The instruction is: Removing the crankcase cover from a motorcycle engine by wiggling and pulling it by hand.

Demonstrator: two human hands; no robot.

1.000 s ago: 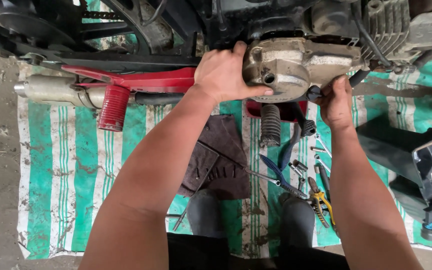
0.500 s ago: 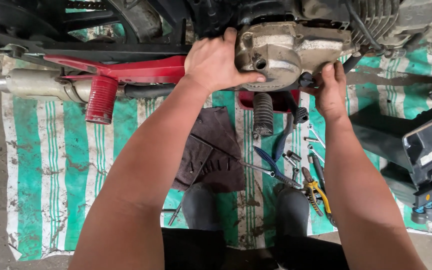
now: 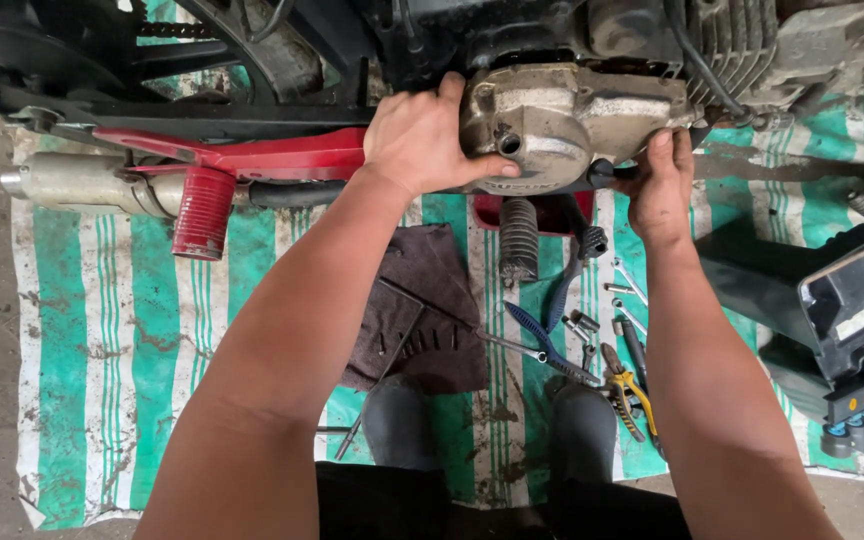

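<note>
- Hands first: the left hand (image 3: 422,140) lies over the left end of the grey metal engine cover (image 3: 567,125), fingers curled over its top edge and the thumb stretched along its lower face beside a small round port — a half-open grip that clasps the cover's rim.
- Right hand (image 3: 660,185) comes up from below at the cover's right end; its fingers press the lower right corner, next to a black rubber-tipped lever. The grip is narrow and wrapped on the edge, though the fingertips are partly hidden behind the casing.
- Engine cover sits against the side of the motorcycle engine (image 3: 732,40), under the finned cylinder, held between both hands.
- Left of the cover, close to the left wrist, runs a red frame arm (image 3: 282,155) with a red coil shock (image 3: 202,212) and a silver exhaust pipe (image 3: 92,185) behind it — little room on that side.
- Directly below the cover hang a black spring (image 3: 519,238) and a red tray, touching distance from both thumbs.
- Striped green-and-white mat (image 3: 112,340) on the floor carries a dark rag (image 3: 422,310), blue-handled pliers (image 3: 542,340), yellow-handled pliers (image 3: 632,395) and loose wrenches and sockets between the forearms.
- Black plastic body panels (image 3: 842,320) lie at the right, well apart from the right forearm; open mat remains at the lower left.
</note>
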